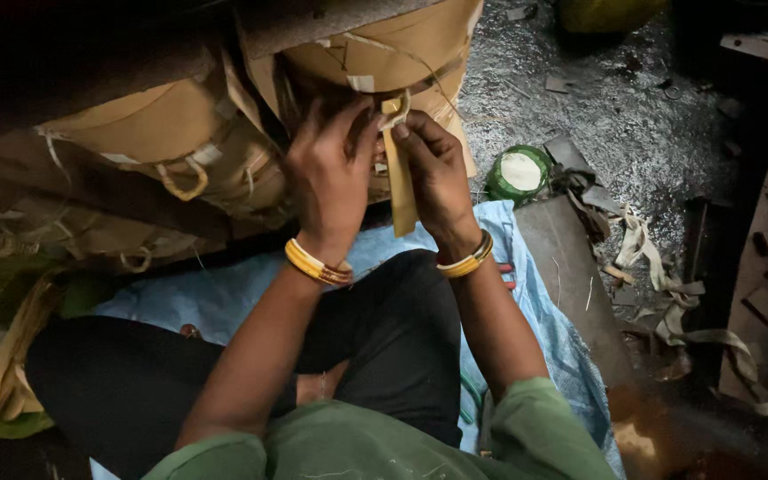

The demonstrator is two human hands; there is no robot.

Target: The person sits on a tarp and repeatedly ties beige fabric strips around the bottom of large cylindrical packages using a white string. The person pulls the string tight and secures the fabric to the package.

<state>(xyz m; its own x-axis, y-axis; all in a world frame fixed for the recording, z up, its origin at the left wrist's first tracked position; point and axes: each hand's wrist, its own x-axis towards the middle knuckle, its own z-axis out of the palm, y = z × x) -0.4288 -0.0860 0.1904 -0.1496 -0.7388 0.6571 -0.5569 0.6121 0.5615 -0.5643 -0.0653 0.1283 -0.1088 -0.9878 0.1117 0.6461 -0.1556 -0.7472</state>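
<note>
Tan paper strip [401,191] hanging vertically

Left hand [331,169] and right hand [433,169] pinch a tan paper strip [399,191]; cardboard bundles [180,133] behind.

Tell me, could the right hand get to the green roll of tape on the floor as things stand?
Probably yes. The green roll of tape lies in the open just right of the right hand, with nothing between them, though that hand now pinches a paper strip.

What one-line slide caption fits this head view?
Seated on a blue sheet, left hand and right hand pinch a tan paper strip against stacked brown paper bags.
</note>
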